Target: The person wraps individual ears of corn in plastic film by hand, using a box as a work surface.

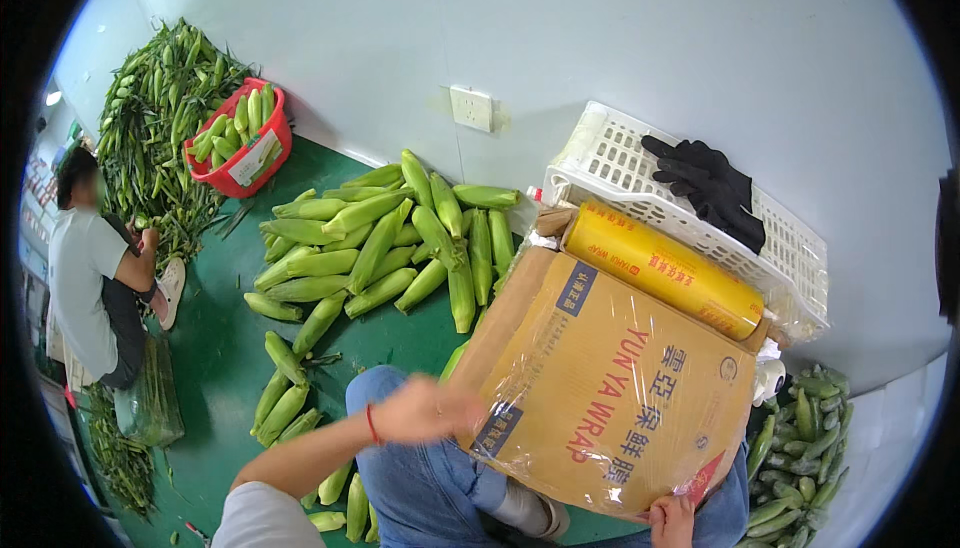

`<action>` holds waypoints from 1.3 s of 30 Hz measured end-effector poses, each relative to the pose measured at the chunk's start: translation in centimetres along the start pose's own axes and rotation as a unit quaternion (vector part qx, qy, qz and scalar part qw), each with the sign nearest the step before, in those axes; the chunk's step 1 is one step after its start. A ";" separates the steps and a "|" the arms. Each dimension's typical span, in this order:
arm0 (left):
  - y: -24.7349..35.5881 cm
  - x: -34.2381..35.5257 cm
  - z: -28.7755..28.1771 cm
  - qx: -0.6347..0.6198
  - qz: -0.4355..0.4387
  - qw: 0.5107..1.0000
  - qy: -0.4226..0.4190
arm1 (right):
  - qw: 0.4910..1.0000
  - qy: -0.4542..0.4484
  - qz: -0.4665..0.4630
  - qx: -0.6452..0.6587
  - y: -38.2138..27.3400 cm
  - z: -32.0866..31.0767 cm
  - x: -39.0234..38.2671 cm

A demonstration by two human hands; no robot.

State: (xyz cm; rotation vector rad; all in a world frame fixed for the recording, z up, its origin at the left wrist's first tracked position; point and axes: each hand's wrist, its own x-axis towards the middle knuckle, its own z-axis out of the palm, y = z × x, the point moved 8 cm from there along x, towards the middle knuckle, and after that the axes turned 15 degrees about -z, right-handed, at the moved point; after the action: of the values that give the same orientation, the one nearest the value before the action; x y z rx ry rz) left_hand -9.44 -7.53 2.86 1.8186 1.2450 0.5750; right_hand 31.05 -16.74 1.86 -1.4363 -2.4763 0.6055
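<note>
A brown cardboard box (620, 388) with clear film over it lies tilted across my lap. My right hand (672, 522) grips its lower edge near a red corner mark, the thumb on top and part of the fingers out of sight. By the box's left edge is my left hand (425, 408), with a red cord around the wrist. Motion smears its fingers, and whether they touch the box is unclear. A yellow roll of cling wrap (665, 268) lies along the box's far side.
Behind the roll stands a white plastic crate (620, 153) with black gloves (710, 183) on it. Corn ears (380, 248) lie piled on the green floor, and cucumbers (800, 453) at right. A red basket (270, 163) of corn and a seated person (85, 278) are at left.
</note>
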 end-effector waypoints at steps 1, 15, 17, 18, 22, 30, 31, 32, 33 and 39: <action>-4.7 2.7 -2.3 -0.175 -0.103 0.975 0.089 | 1.000 0.027 0.003 0.003 -0.3 -0.1 0.2; -35.3 13.6 -8.0 -0.256 -0.556 0.742 0.273 | 0.997 -0.011 0.019 0.077 0.5 -0.7 3.8; -31.6 9.8 -9.6 -0.484 -0.451 0.695 0.281 | 0.995 -0.017 0.030 0.095 0.3 -0.5 4.2; -29.0 8.2 -10.2 -0.533 -0.394 0.714 0.225 | 0.995 -0.017 0.027 0.093 0.2 -0.4 4.3; -15.2 2.2 -9.3 -0.417 -0.339 0.832 0.135 | 0.998 -0.025 -0.006 0.064 -0.1 -0.5 3.4; 3.4 1.5 1.2 0.005 -0.113 0.992 -0.057 | 0.999 0.014 -0.023 0.022 -0.1 -0.9 4.2; 5.0 2.8 3.3 0.023 -0.084 0.992 -0.093 | 0.999 0.034 -0.023 0.030 0.1 -0.9 4.2; 6.5 3.8 5.1 0.048 -0.055 0.990 -0.123 | 0.999 0.045 -0.003 0.008 0.0 -0.7 3.9; 7.6 4.7 6.8 0.055 -0.031 0.990 -0.126 | 0.998 0.054 0.016 -0.014 -0.1 -0.7 3.5; 8.7 8.0 10.7 0.197 -0.049 0.958 -0.201 | 0.913 0.158 0.183 0.329 -0.7 -2.4 0.6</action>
State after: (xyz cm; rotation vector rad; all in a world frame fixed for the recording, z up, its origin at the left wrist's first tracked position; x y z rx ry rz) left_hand 6.38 -5.71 3.63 2.0515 1.2123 -0.1145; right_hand 31.12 -15.97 4.33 -1.5417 -1.5373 1.0520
